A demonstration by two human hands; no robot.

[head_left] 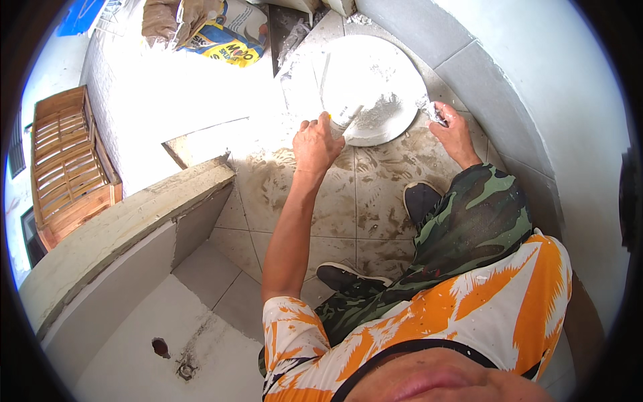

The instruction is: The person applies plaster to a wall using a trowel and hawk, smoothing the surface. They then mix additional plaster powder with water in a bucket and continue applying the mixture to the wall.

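A round white basin [396, 75] rests on the tiled floor ahead of me, with white powder or paste smeared inside. My left hand [316, 143] is closed at its near left rim. A pale, white-smeared object [345, 116] sticks out from its fingers, and glare hides what kind it is. Beside the basin's right edge, my right hand [455, 134] is closed on a small lump-like thing [434, 112] caked in white. Its shape is too unclear to name.
Muddy smears cover the floor tiles [335, 208] around my dark shoes [422, 203]. A low wall ledge [134, 228] runs along the left, a tall wall [536, 80] along the right. Printed sacks [231, 37] and a wooden slatted bench [72, 164] stand beyond.
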